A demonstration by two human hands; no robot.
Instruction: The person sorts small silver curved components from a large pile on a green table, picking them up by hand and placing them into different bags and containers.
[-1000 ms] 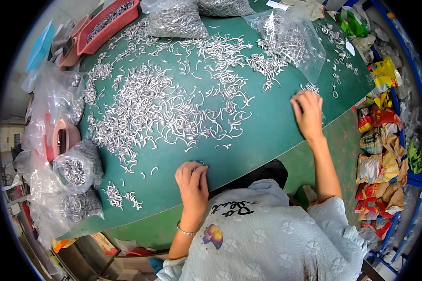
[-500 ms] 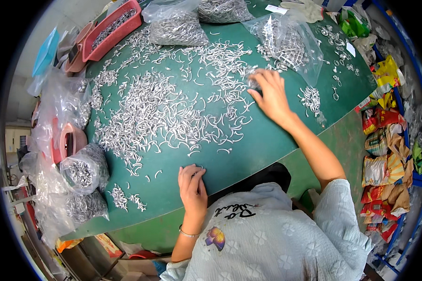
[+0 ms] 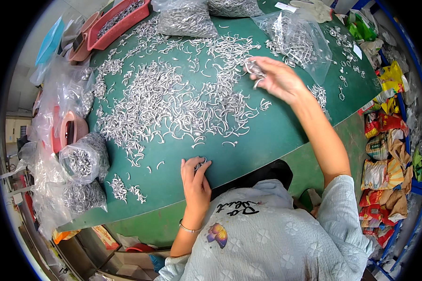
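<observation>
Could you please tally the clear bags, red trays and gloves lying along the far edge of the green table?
Clear bags of metal pieces: 3
Red tray: 1
White glove: 1
Total: 5
The loose metal hooks spread in front of them are too many to count.

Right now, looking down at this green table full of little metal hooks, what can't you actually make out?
- Head view: what the left hand presses near the table edge; its fingers cover most of it.
- How many pieces the right hand pinches: blurred and too small.
- Exact shape of single metal pieces: too small.
- Contents of the red tray: cut off by the top edge.
- Table near edge: hidden by the person's body.
</observation>
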